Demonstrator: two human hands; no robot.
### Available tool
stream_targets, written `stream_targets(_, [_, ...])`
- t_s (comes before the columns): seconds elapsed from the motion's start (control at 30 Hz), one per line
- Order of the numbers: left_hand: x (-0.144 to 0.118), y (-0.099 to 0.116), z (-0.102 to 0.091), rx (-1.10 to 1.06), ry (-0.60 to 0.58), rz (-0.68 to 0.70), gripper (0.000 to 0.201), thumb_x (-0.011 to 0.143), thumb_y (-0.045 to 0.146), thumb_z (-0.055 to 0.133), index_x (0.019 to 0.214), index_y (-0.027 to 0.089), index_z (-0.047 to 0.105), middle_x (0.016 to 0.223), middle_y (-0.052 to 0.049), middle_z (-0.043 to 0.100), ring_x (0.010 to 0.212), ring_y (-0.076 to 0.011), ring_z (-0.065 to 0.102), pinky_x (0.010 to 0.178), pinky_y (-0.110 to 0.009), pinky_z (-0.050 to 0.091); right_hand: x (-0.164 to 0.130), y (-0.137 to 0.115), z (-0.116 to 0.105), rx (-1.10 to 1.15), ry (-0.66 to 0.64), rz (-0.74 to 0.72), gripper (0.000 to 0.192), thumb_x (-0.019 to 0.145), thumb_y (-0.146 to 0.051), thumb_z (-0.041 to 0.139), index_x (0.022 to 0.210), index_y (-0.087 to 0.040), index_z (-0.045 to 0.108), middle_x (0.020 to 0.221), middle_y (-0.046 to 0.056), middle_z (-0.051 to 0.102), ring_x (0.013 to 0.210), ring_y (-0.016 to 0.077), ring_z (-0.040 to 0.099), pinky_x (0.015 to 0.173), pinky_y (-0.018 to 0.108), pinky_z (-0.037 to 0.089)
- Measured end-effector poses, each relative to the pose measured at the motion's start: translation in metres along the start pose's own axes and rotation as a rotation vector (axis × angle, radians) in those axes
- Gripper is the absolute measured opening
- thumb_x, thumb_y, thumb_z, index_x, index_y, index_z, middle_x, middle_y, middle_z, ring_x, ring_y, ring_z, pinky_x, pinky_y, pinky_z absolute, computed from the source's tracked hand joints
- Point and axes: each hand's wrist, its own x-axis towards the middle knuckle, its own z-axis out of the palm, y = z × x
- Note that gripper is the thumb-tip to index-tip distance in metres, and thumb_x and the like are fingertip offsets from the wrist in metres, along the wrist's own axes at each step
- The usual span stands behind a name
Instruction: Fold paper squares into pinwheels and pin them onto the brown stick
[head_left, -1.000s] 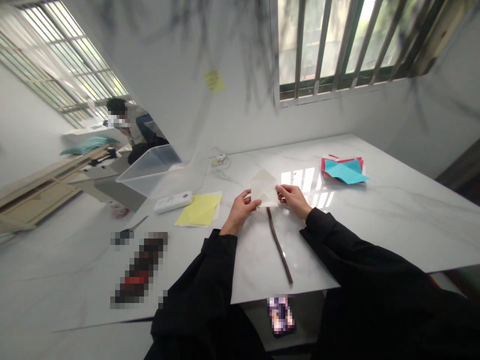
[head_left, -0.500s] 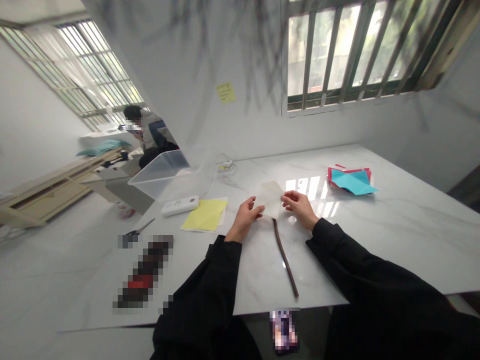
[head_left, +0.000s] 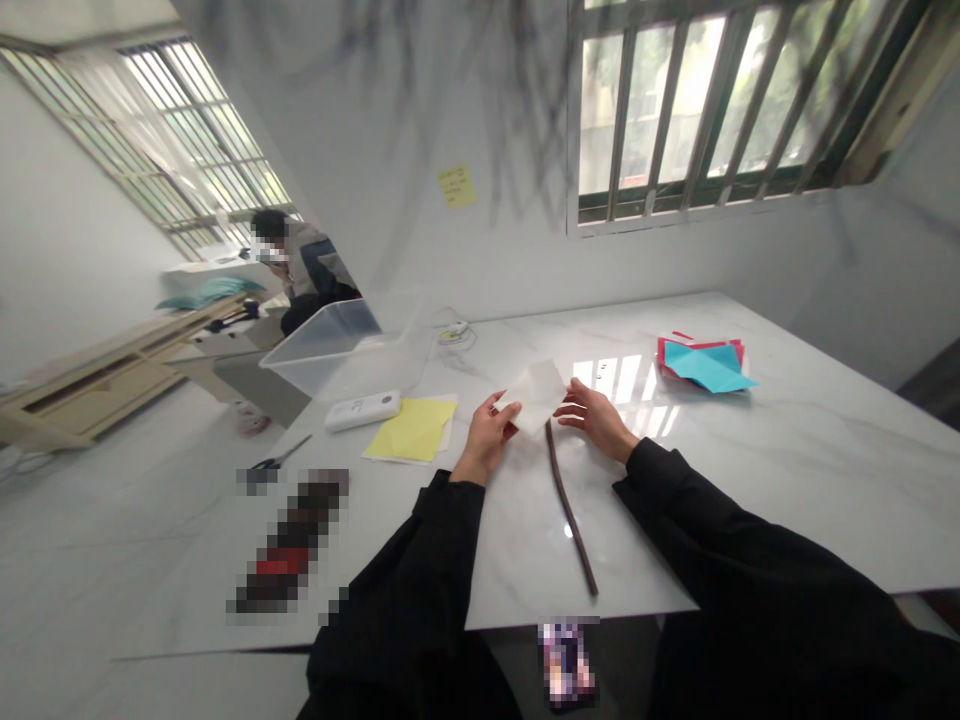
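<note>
Far to our left a person (head_left: 300, 262) sits by a barred window, well apart from our desk (head_left: 787, 470). Nearer, a clear bin (head_left: 330, 345) stands at the desk's left end, and just in front of it lies a white remote (head_left: 363, 410). Scissors (head_left: 279, 460) lie near the left edge. Beside the remote rests a yellow sheet (head_left: 411, 430), flat on the desk.

Our left hand (head_left: 489, 436) comes next, its thumb and fingers pinching the left edge of a white paper (head_left: 534, 392). The paper is held just above the desk, tilted, between our two hands, its upper corner pointing away from us. Our right hand (head_left: 598, 419) is at the paper's right edge, fingers loosely curled with the tips at the sheet; we cannot tell whether it grips the paper or only touches it. Both our arms are in black sleeves (head_left: 420, 580).

Below the paper a dark thin stick (head_left: 570, 515) lies on the desk, running from just beneath the paper toward the near edge, between our forearms. A cable and small plug (head_left: 452, 331) sit behind the paper by the wall, under a yellow note (head_left: 457, 186) stuck on it.

Farther right, a stack of red and blue papers (head_left: 703, 364) lies on the desk, well apart from our hands, below a second barred window (head_left: 720, 100).
</note>
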Motion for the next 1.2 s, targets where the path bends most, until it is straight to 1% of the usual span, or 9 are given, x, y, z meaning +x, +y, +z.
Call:
stream_targets(0.07, [-0.001,0.001,-0.001,0.02,-0.046,-0.015,0.062,0.058,0.03,0.094,0.112,0.017,0.066,0.098,-0.005,0.074,0.081,-0.016,0.068,0.075,-0.03,0.056,0.002,-0.001,-0.002,0.103,0.013,0.091,0.051,0.085,-0.07,0.071,0.09,-0.02,0.067,0.086,0.006,0.07,0.078,0.0194,0.071,0.073,0.031,0.061])
stream_targets(0.13, [-0.001,0.002,-0.001,0.051,-0.091,-0.031,0.064,0.059,0.03,0.094,0.114,0.017,0.066,0.097,-0.005,0.074,0.083,-0.0165,0.069,0.077,-0.03,0.055,0.004,0.001,-0.003,0.109,0.011,0.13,0.05,0.089,-0.069,0.068,0.094,-0.019,0.069,0.088,0.008,0.073,0.077,0.0192,0.07,0.073,0.032,0.061])
stream_targets(0.27, [-0.002,0.003,-0.002,0.1,-0.122,-0.047,0.068,0.058,0.03,0.095,0.118,0.016,0.066,0.092,-0.004,0.074,0.081,-0.0161,0.068,0.075,-0.029,0.054,0.005,0.004,-0.006,-0.004,-0.091,0.113,0.05,0.084,-0.066,0.074,0.095,-0.017,0.075,0.093,0.008,0.076,0.084,0.0213,0.069,0.076,0.032,0.058])
stream_targets(0.37, [-0.003,0.005,-0.001,0.1,-0.138,-0.045,0.069,0.059,0.03,0.095,0.12,0.016,0.065,0.091,-0.005,0.074,0.078,-0.0159,0.068,0.074,-0.029,0.054,0.003,0.006,-0.006,-0.114,-0.202,0.083,0.049,0.08,-0.062,0.08,0.095,-0.015,0.079,0.091,0.008,0.078,0.081,0.0202,0.069,0.074,0.031,0.054])
stream_targets(0.43, [-0.005,0.006,0.001,0.102,-0.142,-0.044,0.071,0.059,0.029,0.095,0.122,0.016,0.064,0.09,-0.005,0.075,0.077,-0.0158,0.068,0.074,-0.029,0.055,0.001,0.006,-0.006,-0.18,-0.227,0.056,0.048,0.079,-0.059,0.082,0.097,-0.015,0.08,0.09,0.008,0.079,0.077,0.019,0.069,0.071,0.029,0.051])
stream_targets(0.6, [-0.006,0.004,0.004,0.124,-0.154,-0.045,0.073,0.059,0.029,0.095,0.124,0.017,0.064,0.089,-0.005,0.076,0.074,-0.0157,0.068,0.071,-0.028,0.053,-0.001,0.005,-0.006,-0.25,-0.219,0.017,0.048,0.078,-0.056,0.083,0.098,-0.013,0.081,0.089,0.008,0.079,0.075,0.0194,0.069,0.069,0.029,0.05])
stream_targets(0.9, [-0.002,-0.004,0.003,0.111,-0.128,-0.029,0.07,0.059,0.033,0.097,0.119,0.015,0.066,0.094,-0.008,0.078,0.076,-0.0176,0.071,0.071,-0.028,0.054,0.002,0.007,-0.008,-0.237,-0.255,-0.006,0.051,0.075,-0.055,0.086,0.103,-0.013,0.08,0.095,0.009,0.081,0.084,0.0223,0.073,0.081,0.033,0.054])
stream_targets(1.1, [-0.001,-0.006,0.003,0.165,-0.127,0.062,0.068,0.059,0.037,0.098,0.115,0.015,0.067,0.096,-0.009,0.078,0.077,-0.0181,0.071,0.075,-0.03,0.056,0.003,0.009,-0.008,-0.236,-0.255,0.002,0.051,0.074,-0.055,0.087,0.103,-0.013,0.081,0.093,0.009,0.081,0.082,0.0219,0.073,0.081,0.033,0.055])
stream_targets(1.2, [0.0,-0.007,0.003,0.164,-0.133,0.072,0.068,0.059,0.038,0.098,0.115,0.016,0.067,0.096,-0.008,0.078,0.077,-0.018,0.07,0.077,-0.031,0.056,0.003,0.009,-0.008,-0.232,-0.248,-0.002,0.048,0.075,-0.053,0.087,0.102,-0.014,0.082,0.095,0.009,0.081,0.082,0.0215,0.073,0.081,0.033,0.055])
